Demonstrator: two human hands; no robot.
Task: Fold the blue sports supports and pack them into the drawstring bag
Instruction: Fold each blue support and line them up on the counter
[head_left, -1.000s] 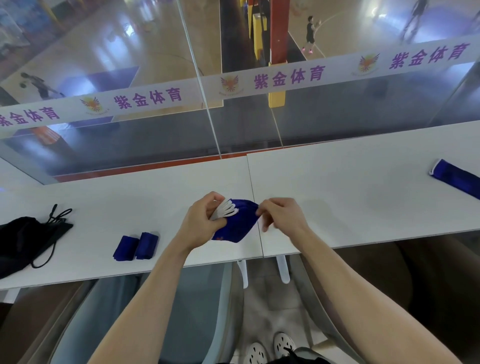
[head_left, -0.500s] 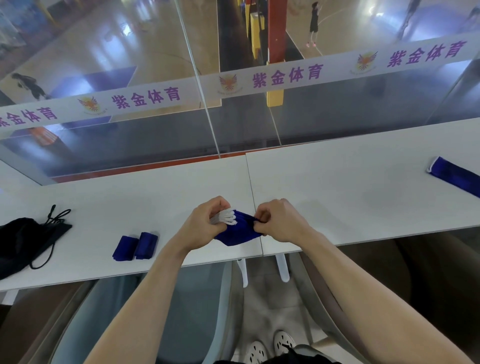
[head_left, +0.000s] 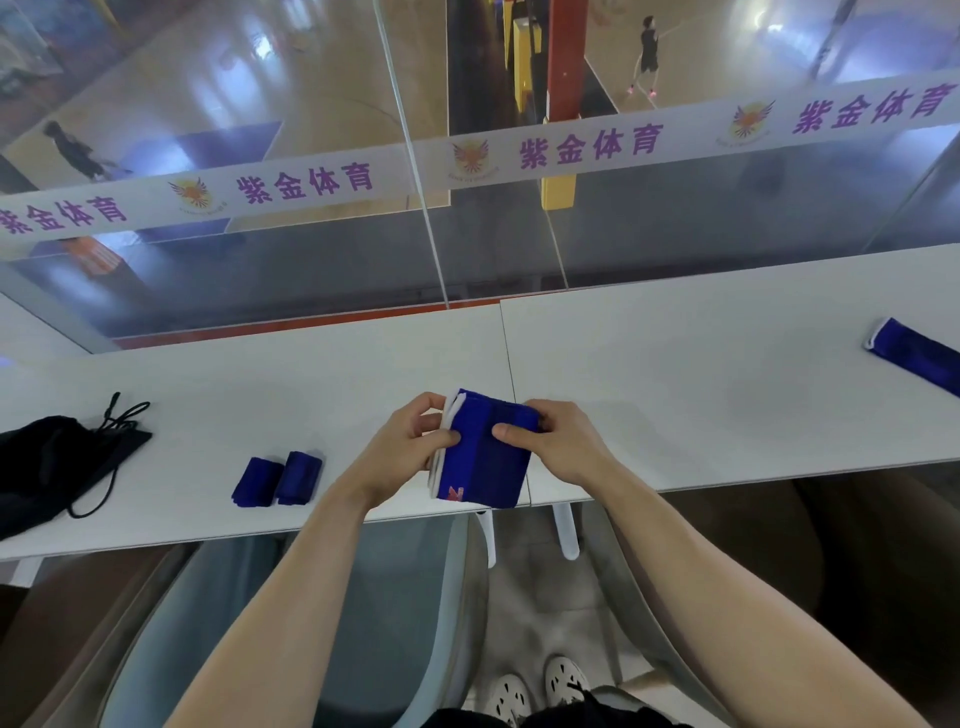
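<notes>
Far left: the black drawstring bag (head_left: 57, 462) lies slumped on the white table (head_left: 701, 389), its cord trailing toward the near edge. I cannot tell whether its mouth is open.

Right of the bag and apart from it: two folded blue supports (head_left: 278, 479) lie side by side, touching.

Centre, over the table's near edge: my left hand (head_left: 410, 441) and right hand (head_left: 561, 441) both grasp the third support (head_left: 485, 452), a folded blue pad with a white edge along its left side. The left hand's fingers curl round that white edge, thumb on top. The right hand pinches the pad's right side, thumb pressed onto the upper face. The pad's long axis runs away from me, tilted slightly, and it sits squarely between the two hands.

Far right, well apart: an unfolded support (head_left: 919, 358) lies flat, partly cut off by the frame.

I judge the fold on the held pad nearly finished. The bag and the folded pair lie to the left, so the left hand is nearer for carrying the pad across. The right hand is nearer the unfolded piece.
</notes>
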